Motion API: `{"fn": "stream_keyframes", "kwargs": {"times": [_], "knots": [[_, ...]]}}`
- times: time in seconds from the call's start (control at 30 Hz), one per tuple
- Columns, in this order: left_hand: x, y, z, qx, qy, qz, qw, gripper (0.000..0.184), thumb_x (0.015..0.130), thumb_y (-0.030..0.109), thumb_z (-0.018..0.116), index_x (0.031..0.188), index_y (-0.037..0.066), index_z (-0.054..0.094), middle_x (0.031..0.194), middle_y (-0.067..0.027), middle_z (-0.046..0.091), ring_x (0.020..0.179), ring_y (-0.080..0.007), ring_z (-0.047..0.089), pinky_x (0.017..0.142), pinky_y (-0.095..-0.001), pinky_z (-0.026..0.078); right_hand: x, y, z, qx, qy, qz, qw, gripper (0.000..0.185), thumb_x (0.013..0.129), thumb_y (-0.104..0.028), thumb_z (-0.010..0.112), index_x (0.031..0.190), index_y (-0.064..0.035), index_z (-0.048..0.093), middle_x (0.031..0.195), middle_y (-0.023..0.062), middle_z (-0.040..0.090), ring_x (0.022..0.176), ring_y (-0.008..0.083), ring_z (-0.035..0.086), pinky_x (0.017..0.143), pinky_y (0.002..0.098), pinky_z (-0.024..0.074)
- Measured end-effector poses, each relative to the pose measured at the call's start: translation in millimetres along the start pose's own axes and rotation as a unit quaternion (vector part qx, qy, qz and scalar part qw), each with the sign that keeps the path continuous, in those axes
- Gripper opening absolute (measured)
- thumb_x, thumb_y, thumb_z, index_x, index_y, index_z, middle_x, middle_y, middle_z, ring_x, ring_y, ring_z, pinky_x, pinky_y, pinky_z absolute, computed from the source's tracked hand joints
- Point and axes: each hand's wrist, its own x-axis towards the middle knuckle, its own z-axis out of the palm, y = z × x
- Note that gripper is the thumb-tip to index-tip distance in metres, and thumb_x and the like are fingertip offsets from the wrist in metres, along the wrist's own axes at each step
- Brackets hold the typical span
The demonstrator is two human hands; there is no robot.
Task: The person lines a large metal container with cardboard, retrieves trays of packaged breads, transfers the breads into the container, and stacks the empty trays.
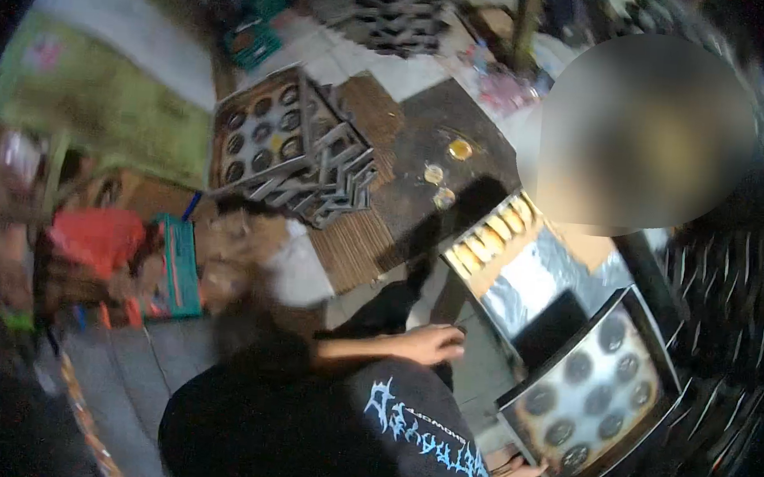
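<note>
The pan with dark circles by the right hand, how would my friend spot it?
On the right, find a box with silvery lining and a row of yellowish pieces. Just below it in the picture is the pan. Unlike the similar pan topping the stack at left, this one has the right hand at its lower edge.

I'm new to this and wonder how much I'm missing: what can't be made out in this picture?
All in the head view:
- Right hand: any fingers beneath the tray are hidden by it.
- Tray's round hollows: too blurred to tell whether anything lies in them.
- Upper right: a blurred patch covers whatever is behind it.
- Dark stack: blurred, cut off by the top edge.
</note>
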Motion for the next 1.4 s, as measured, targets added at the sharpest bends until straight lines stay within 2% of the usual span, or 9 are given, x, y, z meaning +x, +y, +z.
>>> {"fn": "stream_keyframes", "kwargs": {"times": [0.2, 0.23, 0.3, 0.37, 0.53, 0.7, 0.83, 1.07, 1.4], "knots": [[-21.1, -42.2, -24.2, -0.226, 0.13, 0.085, 0.962, 0.074, 0.087, 0.041, 0.048, 0.136, 0.004, 0.006, 0.136, -0.025, 0.022, 0.125, -0.0354, 0.028, 0.101, -0.0412, 0.029, -142.7, -42.4, 184.1, -0.038, -0.202, -0.016, 0.979, 0.048, 0.078, -0.041, 0.043, 0.106, -0.0032, 0.054, 0.11, 0.0122, 0.052, 0.099, 0.0278, 0.048, 0.081, 0.0446, 0.0405], [-46.0, -34.0, -65.4, -0.234, 0.097, -0.016, 0.967, 0.092, 0.081, 0.056, 0.047, 0.135, -0.002, 0.001, 0.139, -0.0262, -0.009, 0.131, -0.0367, -0.004, 0.107, -0.0461, 0.003, -194.6, -47.9, 234.1, -0.102, -0.197, -0.038, 0.974, 0.052, 0.078, -0.045, 0.044, 0.106, -0.0019, 0.055, 0.112, 0.0136, 0.051, 0.097, 0.0294, 0.048, 0.083, 0.0458, 0.0393], [-85.2, -41.7, -137.5, -0.333, 0.252, -0.034, 0.908, 0.048, 0.081, 0.029, 0.058, 0.114, -0.003, 0.044, 0.098, -0.0214, 0.055, 0.08, -0.0227, 0.058, 0.06, -0.032, 0.051, -179.3, 26.6, 312.8, -0.069, -0.367, -0.134, 0.918, 0.044, 0.084, -0.036, 0.043, 0.099, 0.0023, 0.059, 0.103, 0.0119, 0.056, 0.095, 0.0247, 0.049, 0.086, 0.0395, 0.0387], [-123.1, -106.7, -188.7, -0.419, 0.428, -0.132, 0.79, 0.017, 0.076, 0.012, 0.056, 0.086, -0.001, 0.054, 0.068, -0.007, 0.051, 0.053, -0.0126, 0.048, 0.042, -0.0231, 0.04, -270.2, 43.2, 403.8, -0.041, -0.579, -0.038, 0.813, 0.04, 0.088, -0.028, 0.042, 0.107, 0.0041, 0.055, 0.105, 0.011, 0.057, 0.1, 0.0225, 0.049, 0.093, 0.035, 0.0327], [-227.0, -215.5, -332.5, -0.428, 0.685, -0.091, 0.582, 0.012, 0.067, 0.006, 0.052, 0.078, 0.008, 0.047, 0.066, 0.0006, 0.043, 0.055, -0.0123, 0.043, 0.05, -0.0267, 0.038, -473.1, 58.1, 533.6, -0.162, -0.618, 0.034, 0.769, 0.059, 0.088, -0.046, 0.041, 0.125, -0.0001, 0.041, 0.119, 0.0137, 0.049, 0.105, 0.0236, 0.049, 0.089, 0.0329, 0.0377], [-266.4, -397.6, -420.7, -0.528, 0.629, -0.175, 0.543, 0.049, 0.081, 0.024, 0.051, 0.12, -0.002, 0.039, 0.114, -0.0133, 0.049, 0.093, -0.0226, 0.046, 0.084, -0.0374, 0.036, -525.5, 119.6, 591.4, -0.211, -0.624, 0.037, 0.752, 0.069, 0.085, -0.055, 0.042, 0.126, 0.0003, 0.037, 0.117, 0.0124, 0.049, 0.097, 0.0212, 0.053, 0.077, 0.0331, 0.0447], [-285.7, -392.0, -451.2, -0.087, 0.7, -0.414, 0.575, 0.06, 0.08, 0.046, 0.052, 0.112, -0.004, 0.049, 0.107, -0.0128, 0.053, 0.096, -0.02, 0.048, 0.085, -0.0385, 0.038, -498.0, 195.9, 633.4, -0.307, -0.569, -0.026, 0.763, 0.067, 0.083, -0.056, 0.045, 0.114, 0.0029, 0.049, 0.1, 0.013, 0.056, 0.085, 0.0188, 0.054, 0.069, 0.03, 0.0441], [-367.7, -409.9, -527.0, -0.409, 0.72, -0.245, 0.505, 0.087, 0.066, 0.047, 0.071, 0.127, -0.002, 0.033, 0.123, -0.0147, 0.04, 0.097, -0.0251, 0.05, 0.087, -0.0365, 0.04, -583.5, 153.5, 711.0, -0.372, -0.627, -0.197, 0.655, 0.074, 0.078, -0.059, 0.05, 0.107, 0.0086, 0.051, 0.099, 0.0212, 0.059, 0.095, 0.0281, 0.056, 0.084, 0.0328, 0.0404], [-302.6, -441.8, -543.5, -0.362, 0.721, -0.338, 0.484, 0.069, 0.069, 0.04, 0.067, 0.118, -0.001, 0.04, 0.113, -0.0139, 0.046, 0.089, -0.0248, 0.052, 0.079, -0.0356, 0.042, -639.4, 217.1, 776.9, -0.358, -0.611, -0.218, 0.672, 0.066, 0.068, -0.015, 0.065, 0.123, 0.005, 0.036, 0.104, 0.0206, 0.056, 0.097, 0.0325, 0.054, 0.088, 0.0358, 0.0403]]}}
